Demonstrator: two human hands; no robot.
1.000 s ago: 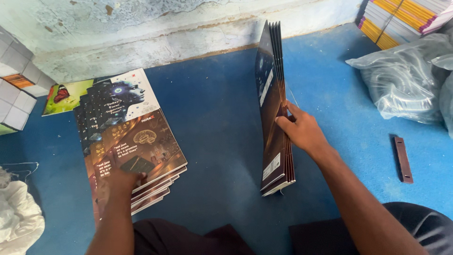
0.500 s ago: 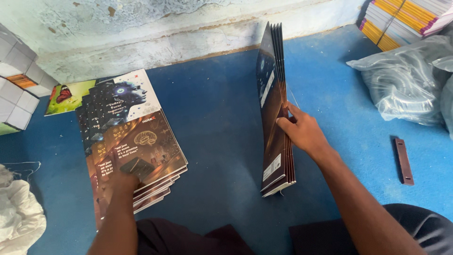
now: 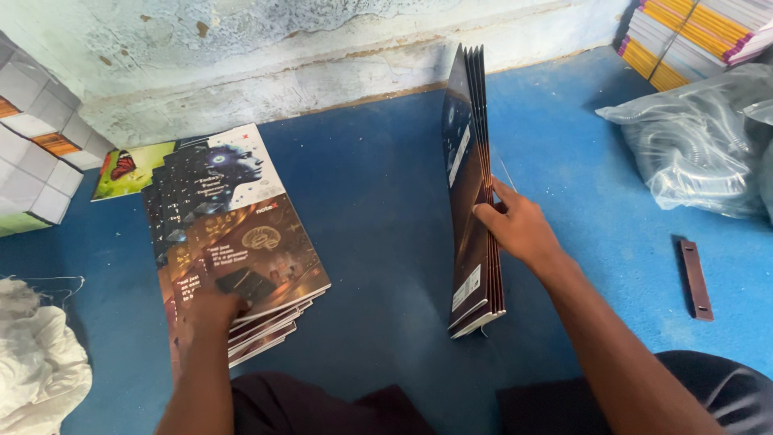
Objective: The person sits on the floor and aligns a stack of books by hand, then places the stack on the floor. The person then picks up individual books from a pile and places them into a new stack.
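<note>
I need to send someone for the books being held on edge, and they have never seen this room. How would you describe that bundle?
Start on the blue floor below the pale wall. Right of the fanned flat stack of dark-covered books, a thin bundle of books stands upright on its edge, steadied by the right hand. It is the only bundle standing; the other books lie flat.

Single head cam, no second view to overlap. Looks steeply down and forward at close range: blue floor [image 3: 378, 201] fills the frame, plastered wall [image 3: 282, 56] along the far edge, wearer's lap at the near edge.
</note>
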